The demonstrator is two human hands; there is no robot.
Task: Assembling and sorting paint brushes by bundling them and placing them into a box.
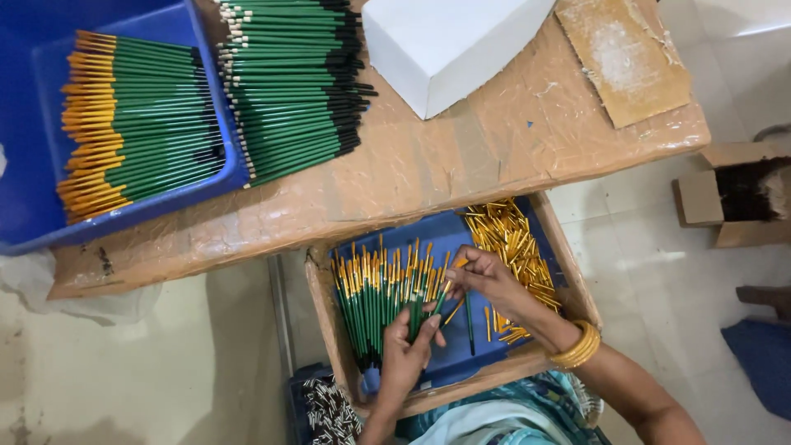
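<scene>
While both hands pinch a green stick (443, 298), gold caps (515, 247) crowd beside.

Two blue trays (33, 206), one white box (437, 45), one cardboard carton (700, 198), two hands (486, 280).

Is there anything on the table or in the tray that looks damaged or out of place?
Yes. The brown cardboard piece at the table's far right corner is torn, with a scuffed whitish patch. In the wooden tray, one green stick lies alone on the blue liner, apart from the bundle held by the left hand.
</scene>
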